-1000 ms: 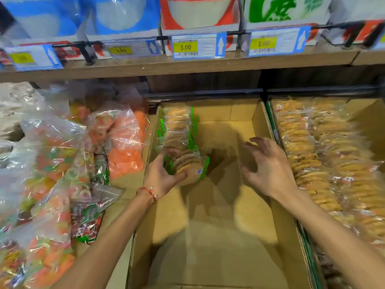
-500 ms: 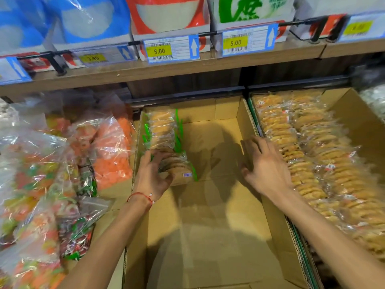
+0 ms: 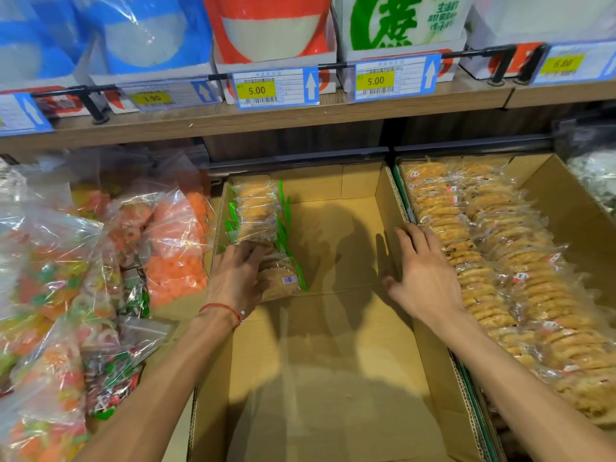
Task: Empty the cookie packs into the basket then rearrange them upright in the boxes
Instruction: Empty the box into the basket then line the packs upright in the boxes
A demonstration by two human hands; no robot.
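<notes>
Left hand (image 3: 238, 278) pushed cookie pack (image 3: 283, 271) back against row (image 3: 256, 208), right hand (image 3: 423, 271) shifted to box wall (image 3: 388, 195)

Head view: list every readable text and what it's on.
"3.90": left shelf price tag.
"5.00": middle price tag.
"5.00": price tag right of it.
"6.80", blurred: far-right price tag.
Unreadable: tags' small print, green characters on white bag, barcode sticker on cookie pack.

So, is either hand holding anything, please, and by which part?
The left hand grips the front cookie pack, fingers curled over its top left edge; the right hand holds nothing.
</notes>
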